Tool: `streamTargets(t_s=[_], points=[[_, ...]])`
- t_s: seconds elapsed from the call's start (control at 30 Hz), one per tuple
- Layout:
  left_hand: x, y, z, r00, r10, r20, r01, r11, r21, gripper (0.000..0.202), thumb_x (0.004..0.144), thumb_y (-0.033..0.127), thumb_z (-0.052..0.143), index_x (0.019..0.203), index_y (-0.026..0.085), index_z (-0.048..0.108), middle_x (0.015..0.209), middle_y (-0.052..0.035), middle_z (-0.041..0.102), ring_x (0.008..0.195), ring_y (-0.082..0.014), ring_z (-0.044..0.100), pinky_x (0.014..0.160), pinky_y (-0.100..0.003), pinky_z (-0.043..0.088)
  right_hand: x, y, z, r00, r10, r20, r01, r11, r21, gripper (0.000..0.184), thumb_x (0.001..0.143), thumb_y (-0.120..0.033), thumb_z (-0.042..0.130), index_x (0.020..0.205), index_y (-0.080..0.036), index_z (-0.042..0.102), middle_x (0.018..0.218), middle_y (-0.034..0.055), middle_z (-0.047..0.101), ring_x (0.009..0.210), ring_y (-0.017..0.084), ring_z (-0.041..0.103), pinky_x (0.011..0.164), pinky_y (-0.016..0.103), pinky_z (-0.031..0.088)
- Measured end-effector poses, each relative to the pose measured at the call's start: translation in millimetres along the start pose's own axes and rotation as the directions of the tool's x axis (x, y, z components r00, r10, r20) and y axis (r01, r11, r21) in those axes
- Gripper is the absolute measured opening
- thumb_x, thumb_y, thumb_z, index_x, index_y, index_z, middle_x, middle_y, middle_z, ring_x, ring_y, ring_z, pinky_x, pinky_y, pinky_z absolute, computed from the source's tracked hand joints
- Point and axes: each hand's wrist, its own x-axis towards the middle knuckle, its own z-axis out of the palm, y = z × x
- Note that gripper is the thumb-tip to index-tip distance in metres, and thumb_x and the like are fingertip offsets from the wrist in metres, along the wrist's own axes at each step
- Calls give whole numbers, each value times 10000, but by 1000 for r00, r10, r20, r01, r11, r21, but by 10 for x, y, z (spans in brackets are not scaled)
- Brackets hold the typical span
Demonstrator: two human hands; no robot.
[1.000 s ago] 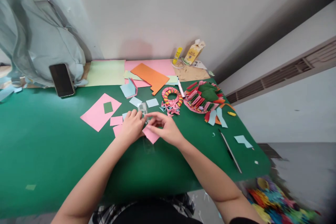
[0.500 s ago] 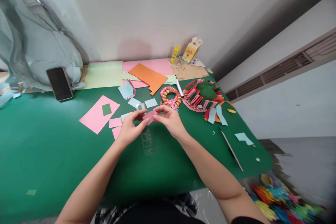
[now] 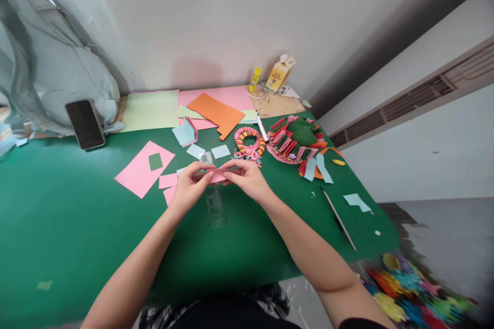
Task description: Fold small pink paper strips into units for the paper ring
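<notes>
A small piece of pink paper (image 3: 217, 175) is pinched between my two hands above the green table. My left hand (image 3: 190, 185) grips its left end, thumb in front and fingers behind. At its right end, my right hand (image 3: 249, 180) closes on it in the same way. Below the paper lies a clear plastic ruler (image 3: 216, 208), its upper part hidden by the hands. Light blue paper pieces (image 3: 220, 151) and pink paper pieces (image 3: 168, 181) lie around the hands. Just beyond is a ring of folded paper (image 3: 250, 141) in pink, yellow and red.
A round, many-coloured folded-paper piece (image 3: 295, 139) sits at the right, near a marker (image 3: 262, 127). Farther back are orange paper (image 3: 216, 113), a glue stick (image 3: 255, 80) and a carton (image 3: 280, 74). A phone (image 3: 85, 123) leans on a backpack (image 3: 57, 56). A thin blade-like tool (image 3: 338, 218) lies right.
The pink paper has turned from a slant to nearly level and shows a narrower face. Both hands have tilted with it and keep their hold. The camera view has shifted slightly.
</notes>
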Motion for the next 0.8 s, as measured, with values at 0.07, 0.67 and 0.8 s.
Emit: streamTargets(t_s=[0.07,0.67,0.8], points=[[-7,-6,5,997,63,34,-61,996,-70,287,730,298,689,983,187,611,1030,-78,589,762,-178,628,659,-286,512,5,9,-3,1000,4,-19,-3,1000,29,185,695,-305,730,809,-172,671,762,24,656,663,198,659,654,313,589],[6,23,-5,991,86,-101,-87,996,-7,174,743,361,700,778,191,716,829,-59,667,747,-179,625,663,-285,519,-6,-29,-17,980,-188,72,182,980,79,162,733,-212,721,894,-203,726,960,40,633,891,210,636,815,320,548],[3,59,7,994,-34,-101,24,994,-104,235,704,385,732,787,166,712,797,-73,686,740,-194,634,690,-307,528,6,10,-13,977,-211,33,212,977,-21,133,753,-244,746,881,-208,741,936,49,644,875,204,630,794,305,539]])
